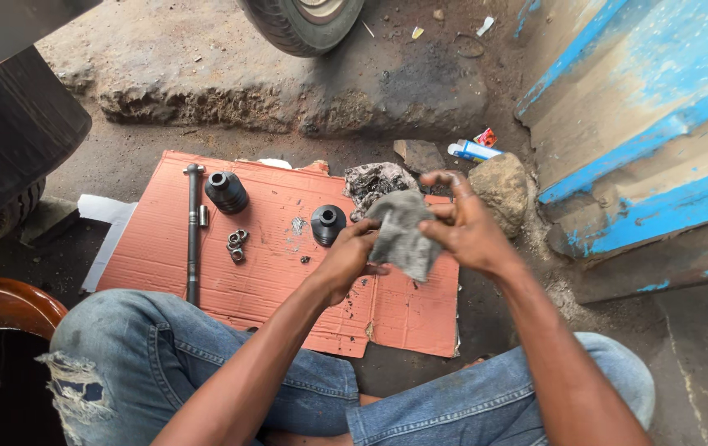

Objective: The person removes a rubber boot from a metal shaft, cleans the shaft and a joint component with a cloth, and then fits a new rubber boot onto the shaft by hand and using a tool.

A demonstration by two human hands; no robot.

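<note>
I judged the step in hand to be wiping: both hands worked a grey rag (pixel 402 234) held up over the right part of the red cardboard (pixel 164 264). My left hand (pixel 347 260) was closed on the rag's lower left side, and my right hand (pixel 463 227) pinched its top edge, fingers partly spread. Whether a small part sat inside the rag, I could not tell. Any next move, I reckoned, called for keeping that two-handed grip steady. To the left lay a shaft (pixel 193 231), two rubber boots (pixel 226 192) (pixel 327 224) and small rings (pixel 236 244), well apart from my hands. A rock (pixel 498 186) and a blue wall (pixel 643 124) hemmed in the right; free room lay left, over the cardboard.
</note>
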